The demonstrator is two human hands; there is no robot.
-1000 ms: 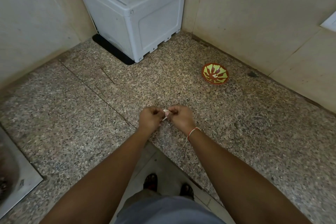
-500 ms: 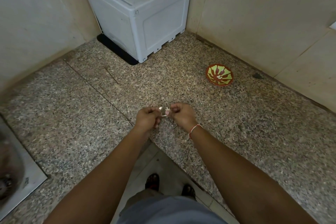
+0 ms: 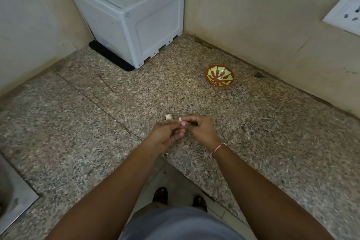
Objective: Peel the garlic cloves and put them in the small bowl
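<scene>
Garlic clove [image 3: 180, 119] is sitting pinched in the right hand [image 3: 200, 129], over the counter [image 3: 78, 122] near its front edge. A garlic piece [image 3: 168, 117] is lying just at 9 o'clock of it, at the left hand's [image 3: 165, 136] fingertips; the left fingers are lying relaxed and part-open. The bowl [image 3: 220, 75] is standing well apart at 1 o'clock, holding pale pieces.

Speckled granite counter [image 3: 78, 122], corner-shaped, with a seam line running diagonally across it. White plastic box [image 3: 132, 13] sits in the back corner on a black mat [image 3: 111, 58]. Small red-and-yellow bowl [image 3: 219, 75] stands right of the box, near the wall. Garlic piece [image 3: 168, 117] lies in front of the box, well apart. Steel sink rim [image 3: 13, 200] set into the counter far left of the box.
</scene>
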